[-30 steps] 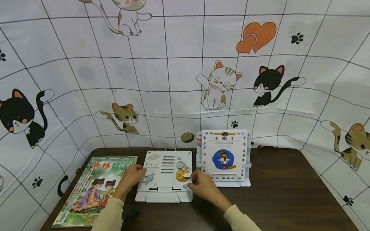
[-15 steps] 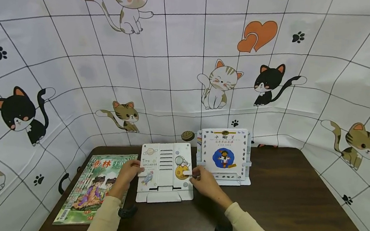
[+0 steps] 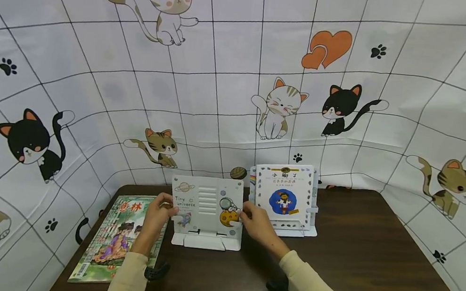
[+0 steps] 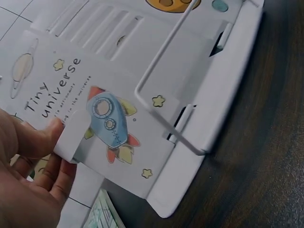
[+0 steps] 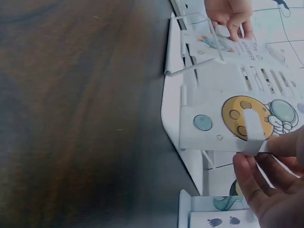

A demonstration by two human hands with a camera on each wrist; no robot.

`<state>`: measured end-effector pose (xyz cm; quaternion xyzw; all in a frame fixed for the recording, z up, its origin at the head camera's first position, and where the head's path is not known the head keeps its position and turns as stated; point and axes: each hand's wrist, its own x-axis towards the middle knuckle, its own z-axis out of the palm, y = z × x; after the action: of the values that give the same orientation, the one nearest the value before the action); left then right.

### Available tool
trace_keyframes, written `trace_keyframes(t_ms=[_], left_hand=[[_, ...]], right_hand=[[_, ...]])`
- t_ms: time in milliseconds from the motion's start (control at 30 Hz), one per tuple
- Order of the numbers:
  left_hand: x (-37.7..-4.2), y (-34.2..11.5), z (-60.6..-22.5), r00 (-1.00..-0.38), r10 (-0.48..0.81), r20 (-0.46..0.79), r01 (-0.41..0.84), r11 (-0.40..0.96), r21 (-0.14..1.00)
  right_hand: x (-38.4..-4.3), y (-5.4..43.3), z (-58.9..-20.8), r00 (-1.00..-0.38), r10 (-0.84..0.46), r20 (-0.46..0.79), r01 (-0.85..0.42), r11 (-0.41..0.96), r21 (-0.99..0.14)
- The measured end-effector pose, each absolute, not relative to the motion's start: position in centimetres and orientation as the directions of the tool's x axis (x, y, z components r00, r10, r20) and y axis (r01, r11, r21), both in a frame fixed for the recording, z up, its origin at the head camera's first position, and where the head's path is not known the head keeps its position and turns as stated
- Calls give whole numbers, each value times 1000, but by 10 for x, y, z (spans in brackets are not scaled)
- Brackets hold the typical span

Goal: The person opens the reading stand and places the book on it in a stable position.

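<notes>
A white book stand [image 3: 205,225] printed "Tiny universe" stands in the middle of the table, its back panel tilted up from the base. My left hand [image 3: 157,213] pinches the panel's left edge by a white page clip [image 4: 75,135], thumb in front and fingers behind. At the opposite edge my right hand [image 3: 258,221] grips the panel beside the other page clip [image 5: 253,128], next to the yellow moon print. A thin wire bracket [image 4: 159,52] sticks out in front of the panel in the left wrist view. Behind the panel, the stand's support is mostly hidden.
To the right, a second stand [image 3: 310,230] holds a white picture book [image 3: 302,191] upright. A green magazine [image 3: 111,246] lies flat at the left, partly under my left forearm. The dark wood table [image 3: 354,253] backs onto a cat-print cloth [image 3: 221,92].
The stand's back panel has swung up from lying nearly flat to a steeper tilt, both hands rising with its edges. The magazine and the second stand stay in place.
</notes>
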<state>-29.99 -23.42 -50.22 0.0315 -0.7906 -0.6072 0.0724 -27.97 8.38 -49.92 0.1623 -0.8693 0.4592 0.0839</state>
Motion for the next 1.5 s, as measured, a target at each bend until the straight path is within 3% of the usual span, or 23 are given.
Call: trace_keyframes(t_ms=[567,867,1200,1500], left_hand=[[-294,-236,-502,-969,-179,173,131,224,966],[-303,-238,-506,-965,-207,164,111,246,963],[-321,-239,-502,-962,-188,201,143,279,949],[-350,-235,-498,-972,-124,198,149,324,934]], right_hand=[[-284,84,-487,-898,-171,405,-432,520,-737],[-279,84,-489,-909,-208,362,-417,502,-758],[-265,73,-497,-813,-316,489,-582,487,-652],[-243,41,-495,-739,-429,520,-674,475,-566]])
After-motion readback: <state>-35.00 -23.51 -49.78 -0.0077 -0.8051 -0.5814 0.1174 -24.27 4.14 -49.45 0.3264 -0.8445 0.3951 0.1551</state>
